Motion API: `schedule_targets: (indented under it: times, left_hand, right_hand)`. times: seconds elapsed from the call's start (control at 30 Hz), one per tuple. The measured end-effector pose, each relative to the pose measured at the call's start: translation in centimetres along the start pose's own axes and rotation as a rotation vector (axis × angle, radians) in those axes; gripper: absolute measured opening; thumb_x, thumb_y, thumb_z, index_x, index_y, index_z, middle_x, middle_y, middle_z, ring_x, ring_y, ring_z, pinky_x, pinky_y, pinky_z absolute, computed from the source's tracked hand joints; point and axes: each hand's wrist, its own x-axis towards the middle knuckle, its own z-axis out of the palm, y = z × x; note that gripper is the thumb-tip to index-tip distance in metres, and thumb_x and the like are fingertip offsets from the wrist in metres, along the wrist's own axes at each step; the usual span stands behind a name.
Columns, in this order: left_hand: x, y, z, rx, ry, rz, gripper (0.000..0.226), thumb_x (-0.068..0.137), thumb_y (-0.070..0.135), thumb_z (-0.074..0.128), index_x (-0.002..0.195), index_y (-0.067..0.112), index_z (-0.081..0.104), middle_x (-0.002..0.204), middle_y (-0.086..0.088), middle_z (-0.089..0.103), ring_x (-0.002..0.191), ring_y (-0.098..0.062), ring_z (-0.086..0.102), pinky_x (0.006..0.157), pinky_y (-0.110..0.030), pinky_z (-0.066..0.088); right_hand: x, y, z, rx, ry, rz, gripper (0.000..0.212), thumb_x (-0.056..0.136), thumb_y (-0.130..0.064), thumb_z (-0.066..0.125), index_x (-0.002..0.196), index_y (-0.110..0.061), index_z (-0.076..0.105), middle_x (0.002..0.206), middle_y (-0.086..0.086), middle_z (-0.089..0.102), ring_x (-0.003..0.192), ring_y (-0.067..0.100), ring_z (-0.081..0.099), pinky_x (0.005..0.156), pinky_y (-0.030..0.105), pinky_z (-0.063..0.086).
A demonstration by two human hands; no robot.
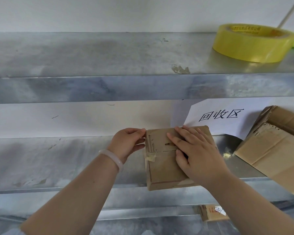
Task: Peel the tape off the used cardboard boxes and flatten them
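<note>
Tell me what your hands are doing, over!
Left hand pinching small box's left edge. Right hand flat on top, pressing. Tape scrap still stuck at seam. Bigger box beside, not blocking.

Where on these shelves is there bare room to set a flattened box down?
Middle shelf left of the left hand is bare. Upper shelf left of the tape roll too. Crowded right: small box, right hand, larger box.

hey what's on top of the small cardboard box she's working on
The right hand lies flat on the small cardboard box, covering much of its top. A scrap of tape sticks near the flap seam at its left edge, where the left hand touches. Anything beneath the palm is hidden.
</note>
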Motion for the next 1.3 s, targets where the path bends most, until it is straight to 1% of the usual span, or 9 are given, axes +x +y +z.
schedule_targets:
  times: [0.2, 0.33, 0.43, 0.67, 0.83, 0.97, 1.07, 1.13, 1.3]
  left_hand:
    - [-0.2, -0.1, -0.5, 0.139, 0.032, 0.087, 0.017, 0.091, 0.017, 0.064, 0.100, 0.006, 0.073, 0.099, -0.013, 0.073, 0.097, -0.026, 0.069, 0.084, -0.034, 0.058]
    - [-0.5, -0.6, -0.3, 0.041, 0.056, 0.011, 0.018, 0.091, 0.014, 0.064, 0.101, 0.000, 0.069, 0.100, -0.017, 0.072, 0.099, -0.031, 0.068, 0.087, -0.043, 0.057]
    - [-0.5, -0.4, -0.1, -0.042, 0.057, -0.025, 0.019, 0.091, 0.014, 0.064, 0.103, 0.001, 0.069, 0.103, -0.017, 0.072, 0.101, -0.030, 0.068, 0.090, -0.043, 0.055]
    - [-0.1, 0.3, 0.6, -0.224, 0.014, -0.182, 0.005, 0.088, 0.015, 0.067, 0.090, 0.011, 0.067, 0.091, -0.008, 0.065, 0.084, -0.020, 0.060, 0.092, -0.042, 0.051]
    - [0.4, 1.6, 0.0, -0.155, -0.061, -0.336, 0.015, 0.087, 0.028, 0.069, 0.082, 0.014, 0.065, 0.073, -0.001, 0.059, 0.075, -0.017, 0.058, 0.076, -0.036, 0.053]
    - [0.9, 3.0, -0.3, 0.045, -0.148, -0.373, 0.009, 0.091, 0.022, 0.062, 0.085, 0.016, 0.062, 0.073, 0.001, 0.055, 0.066, -0.013, 0.056, 0.066, -0.030, 0.052]
    - [1.0, 3.5, -0.1, 0.192, -0.157, -0.332, 0.013, 0.096, 0.021, 0.056, 0.084, 0.016, 0.058, 0.072, 0.001, 0.053, 0.062, -0.011, 0.051, 0.063, -0.028, 0.047]
    - [1.1, 3.2, 0.2, 0.202, -0.130, -0.267, 0.018, 0.098, 0.019, 0.051, 0.081, 0.015, 0.056, 0.073, 0.000, 0.051, 0.062, -0.012, 0.048, 0.062, -0.027, 0.044]
    - [0.6, 2.1, 1.5, -0.034, -0.033, -0.074, 0.027, 0.101, 0.013, 0.043, 0.075, 0.011, 0.051, 0.068, -0.004, 0.048, 0.063, -0.015, 0.045, 0.061, -0.027, 0.041]
  right_hand:
    - [0.0, 0.1, 0.1, 0.032, 0.009, 0.007, 0.049, 0.091, -0.040, 0.037, 0.135, -0.033, 0.058, 0.142, -0.004, 0.054, 0.134, 0.018, 0.046, 0.116, 0.043, 0.031]
    - [0.0, 0.0, 0.1, 0.025, 0.002, 0.009, 0.049, 0.092, -0.040, 0.036, 0.135, -0.033, 0.057, 0.143, -0.004, 0.053, 0.134, 0.019, 0.045, 0.116, 0.043, 0.030]
    - [0.1, 0.1, 0.0, 0.010, -0.010, 0.011, 0.050, 0.092, -0.041, 0.034, 0.136, -0.033, 0.057, 0.143, -0.003, 0.053, 0.134, 0.019, 0.046, 0.116, 0.042, 0.028]
    - [0.1, 0.1, -0.1, -0.001, -0.034, 0.014, 0.050, 0.092, -0.041, 0.033, 0.136, -0.033, 0.056, 0.143, -0.003, 0.053, 0.135, 0.020, 0.045, 0.117, 0.040, 0.025]
    - [0.1, 0.1, -0.2, -0.011, -0.036, 0.005, 0.050, 0.092, -0.041, 0.034, 0.136, -0.033, 0.056, 0.143, -0.003, 0.053, 0.135, 0.020, 0.045, 0.116, 0.039, 0.022]
    - [0.2, 0.1, -0.2, -0.017, -0.065, 0.006, 0.050, 0.093, -0.042, 0.033, 0.138, -0.035, 0.053, 0.145, -0.004, 0.051, 0.137, 0.019, 0.043, 0.117, 0.037, 0.018]
    - [0.2, 0.0, -0.3, -0.012, -0.063, 0.005, 0.051, 0.093, -0.043, 0.032, 0.138, -0.035, 0.054, 0.144, -0.004, 0.051, 0.136, 0.019, 0.043, 0.117, 0.037, 0.019]
    - [0.2, 0.1, -0.4, -0.003, -0.067, 0.008, 0.051, 0.092, -0.043, 0.032, 0.138, -0.035, 0.054, 0.145, -0.005, 0.051, 0.137, 0.018, 0.042, 0.117, 0.036, 0.018]
    - [0.8, 0.2, -0.3, -0.004, -0.084, 0.028, 0.053, 0.092, -0.044, 0.030, 0.138, -0.037, 0.053, 0.147, -0.007, 0.048, 0.138, 0.015, 0.039, 0.118, 0.033, 0.015]
